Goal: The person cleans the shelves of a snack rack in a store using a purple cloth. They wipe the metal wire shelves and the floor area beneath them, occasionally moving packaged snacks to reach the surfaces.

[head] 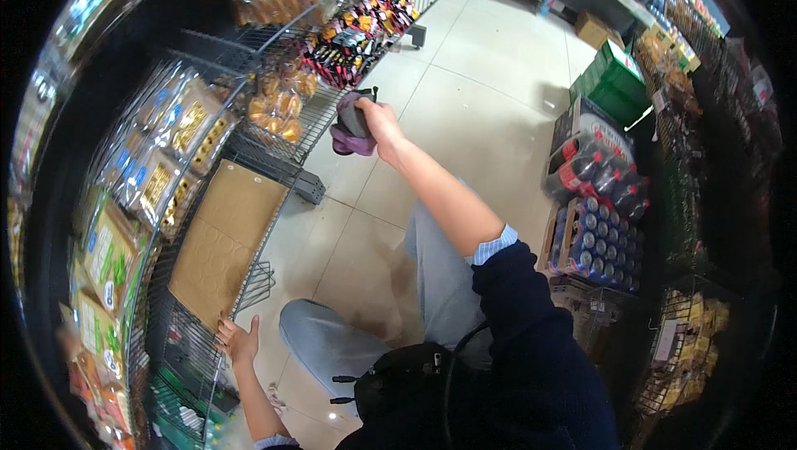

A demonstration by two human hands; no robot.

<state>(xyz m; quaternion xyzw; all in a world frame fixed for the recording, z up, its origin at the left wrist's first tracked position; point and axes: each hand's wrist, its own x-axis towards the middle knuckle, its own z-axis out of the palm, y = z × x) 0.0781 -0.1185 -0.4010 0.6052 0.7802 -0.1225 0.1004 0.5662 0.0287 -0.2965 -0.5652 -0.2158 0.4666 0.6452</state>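
Note:
My right hand point(381, 129) is closed around a bunched purple and grey cloth point(355, 129), held above the tiled floor beside the wire shelving. My left hand point(240, 343) is at the front edge of the low wire shelf point(193, 325). Its thumb stands apart, and its fingertips are by the near corner of a flat brown cardboard sheet point(227, 232). Round marks show on that sheet, which lies along the shelf. Whether the left fingertips touch the cardboard or only the wire is hard to tell.
Packaged bread point(155, 182) fills the shelf above the cardboard. Bagged round buns point(277, 107) and a heap of small wrapped snacks point(358, 39) sit farther along. Blue drink cans point(601, 241), bottle packs point(598, 166) and a green box point(613, 82) stand on the right.

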